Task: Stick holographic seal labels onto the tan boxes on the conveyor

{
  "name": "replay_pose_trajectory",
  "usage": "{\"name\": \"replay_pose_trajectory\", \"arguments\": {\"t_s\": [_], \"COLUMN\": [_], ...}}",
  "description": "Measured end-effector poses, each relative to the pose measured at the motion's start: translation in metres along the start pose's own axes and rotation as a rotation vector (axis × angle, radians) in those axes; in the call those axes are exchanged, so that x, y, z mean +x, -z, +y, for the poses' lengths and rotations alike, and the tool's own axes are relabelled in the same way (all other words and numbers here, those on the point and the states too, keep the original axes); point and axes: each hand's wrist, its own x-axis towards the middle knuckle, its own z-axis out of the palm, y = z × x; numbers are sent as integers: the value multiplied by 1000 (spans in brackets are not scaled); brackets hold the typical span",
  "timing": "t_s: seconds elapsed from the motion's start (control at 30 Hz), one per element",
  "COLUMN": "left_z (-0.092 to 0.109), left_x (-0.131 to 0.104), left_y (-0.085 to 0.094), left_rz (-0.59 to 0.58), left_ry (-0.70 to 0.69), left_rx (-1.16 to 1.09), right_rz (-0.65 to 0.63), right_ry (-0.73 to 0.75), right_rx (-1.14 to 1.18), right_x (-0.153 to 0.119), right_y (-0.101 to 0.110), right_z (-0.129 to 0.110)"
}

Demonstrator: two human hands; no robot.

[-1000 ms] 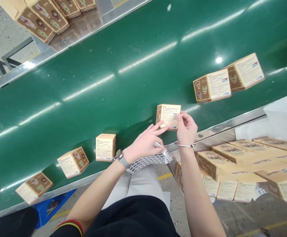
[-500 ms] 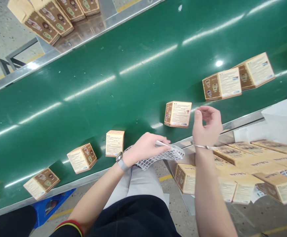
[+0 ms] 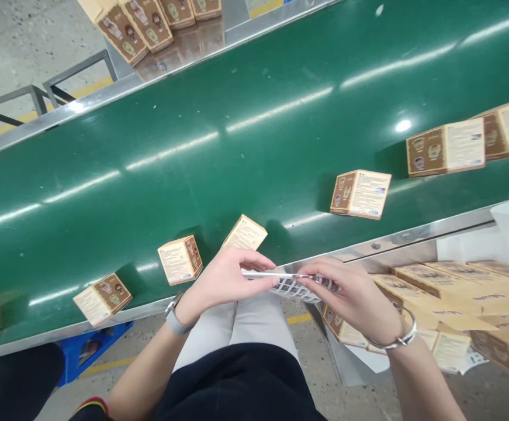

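Observation:
Over the belt's near edge, a thin white sheet with a dark grid pattern (image 3: 295, 290) is held between both hands, its upper edge nearly level. My left hand (image 3: 232, 278) pinches its left end between thumb and fingers. At the other end, my right hand (image 3: 353, 297) grips it with thumb and fingers closed. What is printed on the sheet is too small to read. Just beyond my left hand lies a tilted small cream-and-brown carton (image 3: 245, 233), partly covered by that hand. Another carton (image 3: 180, 260) is to its left.
A green conveyor belt (image 3: 184, 169) with a metal edge crosses the view. More cartons stand on it, including one (image 3: 362, 194) to the right and one (image 3: 103, 299) to the left. Stacked cartons (image 3: 433, 292) fill the near right; others (image 3: 135, 26) stand across the belt.
My right hand has come down from beside a carton on the belt and taken hold of the sheet. The cartons near my hands have shifted right in view; the nearest one is turned.

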Motion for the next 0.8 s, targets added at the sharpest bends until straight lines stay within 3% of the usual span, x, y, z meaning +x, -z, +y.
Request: {"name": "replay_pose_trajectory", "arguments": {"t_s": [0.13,0.23,0.63,0.7,0.8], "left_z": [4,4,3,-1,-10], "left_x": [-11,-14,-23,-22,-20], "left_y": [7,7,3,3,6], "left_rz": [-29,-58,-33,-30,-37], "left_ry": [-64,-53,-23,13,76], "left_rx": [276,349,248,179,118], "right_rz": [-34,-32,265,304,337], "right_ry": [30,30,277,286,202], "right_rx": [-15,-23,-442,-435,-216], "right_x": [3,5,3,1,-1], "right_y": [-12,-19,-36,-41,-44], "right_z": [-11,-16,-35,-35,-30]}}
